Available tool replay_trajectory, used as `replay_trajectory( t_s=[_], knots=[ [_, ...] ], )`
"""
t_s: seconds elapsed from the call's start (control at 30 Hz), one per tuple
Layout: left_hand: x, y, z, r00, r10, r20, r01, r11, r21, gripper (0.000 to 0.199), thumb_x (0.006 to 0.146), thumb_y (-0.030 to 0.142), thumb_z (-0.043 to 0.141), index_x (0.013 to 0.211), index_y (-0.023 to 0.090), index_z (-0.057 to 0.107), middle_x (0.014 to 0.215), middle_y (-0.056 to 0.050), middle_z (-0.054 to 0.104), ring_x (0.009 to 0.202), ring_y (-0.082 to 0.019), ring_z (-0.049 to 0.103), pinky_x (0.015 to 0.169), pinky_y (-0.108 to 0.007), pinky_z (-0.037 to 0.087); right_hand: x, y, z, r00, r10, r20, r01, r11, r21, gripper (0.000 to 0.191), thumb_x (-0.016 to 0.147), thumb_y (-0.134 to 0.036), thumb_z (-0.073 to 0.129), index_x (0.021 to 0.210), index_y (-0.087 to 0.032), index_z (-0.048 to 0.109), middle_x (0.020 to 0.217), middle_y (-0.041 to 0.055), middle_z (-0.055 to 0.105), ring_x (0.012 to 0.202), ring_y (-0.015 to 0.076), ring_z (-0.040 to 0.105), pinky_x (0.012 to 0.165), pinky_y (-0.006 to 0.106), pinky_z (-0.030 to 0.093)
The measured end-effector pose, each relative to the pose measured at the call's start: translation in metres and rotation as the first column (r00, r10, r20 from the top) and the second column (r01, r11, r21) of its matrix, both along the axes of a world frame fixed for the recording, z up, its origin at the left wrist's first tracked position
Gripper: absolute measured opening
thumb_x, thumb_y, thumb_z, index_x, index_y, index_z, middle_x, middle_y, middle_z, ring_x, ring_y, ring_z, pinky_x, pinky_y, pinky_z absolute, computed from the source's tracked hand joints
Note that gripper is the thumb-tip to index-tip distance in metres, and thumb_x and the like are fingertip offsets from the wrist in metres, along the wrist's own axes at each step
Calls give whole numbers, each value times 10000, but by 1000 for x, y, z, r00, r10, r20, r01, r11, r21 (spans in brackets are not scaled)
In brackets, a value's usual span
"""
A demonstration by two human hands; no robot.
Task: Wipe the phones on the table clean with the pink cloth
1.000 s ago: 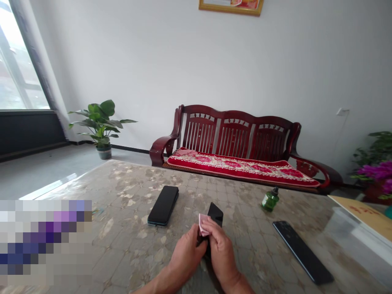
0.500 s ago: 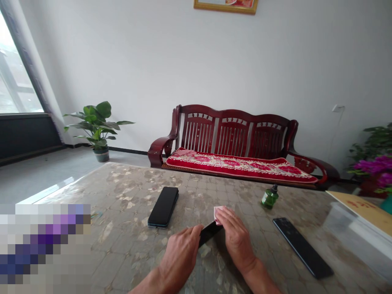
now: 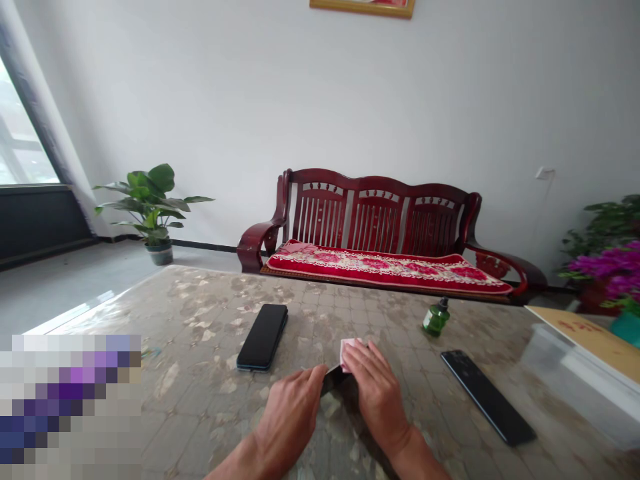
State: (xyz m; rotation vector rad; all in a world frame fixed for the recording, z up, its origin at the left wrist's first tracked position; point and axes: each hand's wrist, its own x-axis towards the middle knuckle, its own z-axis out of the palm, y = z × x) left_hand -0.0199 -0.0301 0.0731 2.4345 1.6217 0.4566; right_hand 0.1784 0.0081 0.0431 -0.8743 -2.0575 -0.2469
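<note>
My left hand [image 3: 291,410] is closed on one end of a dark, thin phone [image 3: 334,379], tilted above the table. My right hand [image 3: 377,393] lies over the other end and presses a small pinkish-white cloth [image 3: 347,353] against it. Most of the held phone is hidden by my fingers. To the left, a second black phone [image 3: 263,337] lies flat on the table. Another dark phone [image 3: 487,397] lies to the right of my right hand. Behind that one stands a small green bottle [image 3: 435,318] with a black top.
The table [image 3: 200,400] has a patterned, glossy cover. A clear plastic box [image 3: 555,373] with a tan cover [image 3: 590,337] stands at the right edge. Beyond the table are a red wooden bench [image 3: 377,217] and a potted plant [image 3: 159,252]. A blurred patch hides the lower left.
My right hand and the cloth have slid left along the phone, closer to my left hand, so less of its dark surface shows. The whole view has shifted slightly.
</note>
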Motion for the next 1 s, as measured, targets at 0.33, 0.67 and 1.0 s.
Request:
replay_trajectory(
  t_s=[0.33,0.67,1.0],
  knots=[
    [-5,4,-3,1000,30,-6,-30,999,-30,266,955,159,357,1142,232,531,966,-60,713,908,-223,685,733,-271,473,13,21,-11,973,-54,-225,19,988,-153,386,964,-153,408,1269,-277,610,1263,41,646,1199,204,583,1074,469,435],
    [-1,0,-8,1000,9,-20,-9,1000,-15,395,904,68,394,1252,220,503,1057,-75,702,975,-215,667,810,-270,467,11,33,-29,670,-286,-686,-236,793,-561,481,840,-570,569,1033,-159,727,995,79,746,953,277,676,837,378,546],
    [-5,7,9,991,117,67,-110,989,-98,165,928,249,505,1053,282,607,934,14,726,883,-189,687,688,-224,414,3,17,21,780,-167,-603,-106,914,-391,283,900,-425,555,975,-207,720,938,66,736,864,224,675,788,328,554]
  ],
)
